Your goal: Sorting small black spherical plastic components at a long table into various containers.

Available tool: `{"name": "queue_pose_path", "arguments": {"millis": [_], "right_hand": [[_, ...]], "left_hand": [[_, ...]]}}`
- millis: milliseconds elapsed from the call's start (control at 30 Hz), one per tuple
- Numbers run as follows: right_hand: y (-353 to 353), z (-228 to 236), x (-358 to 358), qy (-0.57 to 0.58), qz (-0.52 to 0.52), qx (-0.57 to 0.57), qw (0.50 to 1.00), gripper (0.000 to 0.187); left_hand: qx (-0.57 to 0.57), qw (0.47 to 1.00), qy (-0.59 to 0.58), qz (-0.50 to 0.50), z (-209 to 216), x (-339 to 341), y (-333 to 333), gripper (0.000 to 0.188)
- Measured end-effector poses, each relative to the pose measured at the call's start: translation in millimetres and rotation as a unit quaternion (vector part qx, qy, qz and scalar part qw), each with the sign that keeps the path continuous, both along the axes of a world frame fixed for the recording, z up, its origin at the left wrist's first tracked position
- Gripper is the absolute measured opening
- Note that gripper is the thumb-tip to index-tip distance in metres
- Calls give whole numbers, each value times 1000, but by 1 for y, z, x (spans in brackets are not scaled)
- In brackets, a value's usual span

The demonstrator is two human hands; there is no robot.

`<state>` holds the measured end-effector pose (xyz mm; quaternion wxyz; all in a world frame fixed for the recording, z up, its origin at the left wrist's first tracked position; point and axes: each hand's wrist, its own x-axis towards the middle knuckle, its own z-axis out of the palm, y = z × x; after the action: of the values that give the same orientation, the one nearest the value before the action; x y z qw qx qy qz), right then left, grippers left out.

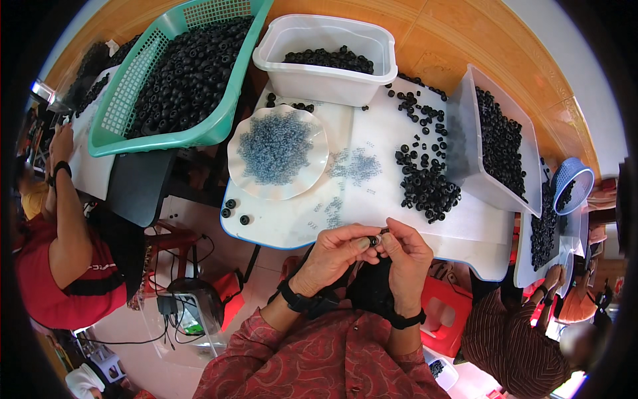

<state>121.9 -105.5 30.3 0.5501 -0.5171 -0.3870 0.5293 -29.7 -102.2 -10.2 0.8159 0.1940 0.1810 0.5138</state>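
In front of my chest, just off the table's near edge, both hands meet. My left hand (pixel 332 258) pinches a small black ring-shaped part (pixel 373 241) between thumb and fingertips. My right hand (pixel 407 259) is closed, its thumb and index finger pressed together at the same part; what they pinch is mostly hidden. Beyond them a white scalloped plate (pixel 311 178) bears a heap of tiny clear bluish pieces (pixel 276 147). More of these pieces lie loose on the white table (pixel 279 223). To the right sits a pile of black ring-shaped parts (pixel 428 193).
A white tub (pixel 325 86) and a translucent bin (pixel 468 149) hold more black parts. At the far left stands a green basket (pixel 229 113) full of them. A red stool (pixel 446 312) is beside me. People work at both sides; cables (pixel 176 322) hang at the lower left.
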Motion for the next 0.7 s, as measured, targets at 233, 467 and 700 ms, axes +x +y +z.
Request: {"name": "queue_pose_path", "arguments": {"millis": [233,467,700], "right_hand": [[0,-1,4,67,26,-22,997,18],[-1,3,0,0,45,37,998,17],[-2,6,-3,-17,51,55,997,17]], "left_hand": [[-13,999,-30,5,-1,1,0,29],[-32,996,-82,7,-4,1,0,29],[-36,996,-85,4,-3,1,0,28]]}}
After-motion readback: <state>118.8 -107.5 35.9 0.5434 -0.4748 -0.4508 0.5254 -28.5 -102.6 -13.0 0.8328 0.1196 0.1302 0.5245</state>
